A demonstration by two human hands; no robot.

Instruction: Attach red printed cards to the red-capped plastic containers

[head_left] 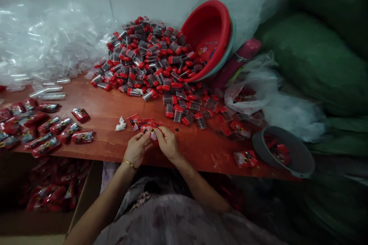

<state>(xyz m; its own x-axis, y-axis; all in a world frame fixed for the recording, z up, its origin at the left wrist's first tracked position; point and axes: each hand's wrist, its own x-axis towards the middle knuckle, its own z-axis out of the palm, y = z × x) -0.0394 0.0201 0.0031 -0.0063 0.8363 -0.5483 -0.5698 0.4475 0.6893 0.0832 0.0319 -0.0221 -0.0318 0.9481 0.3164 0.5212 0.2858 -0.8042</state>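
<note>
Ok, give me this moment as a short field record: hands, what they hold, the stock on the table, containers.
left hand: at the table's near edge, fingers on a small red packet
right hand: pinching the same packet from the other side
table: reddish wood
capsule pile: red-capped clear tubes, heaped at the back, spilling from the red basin
red basin: tipped on its side
finished packets: rows at the left
grey bowl: right edge, red items inside
cardboard box: under the table, holds packets
</note>
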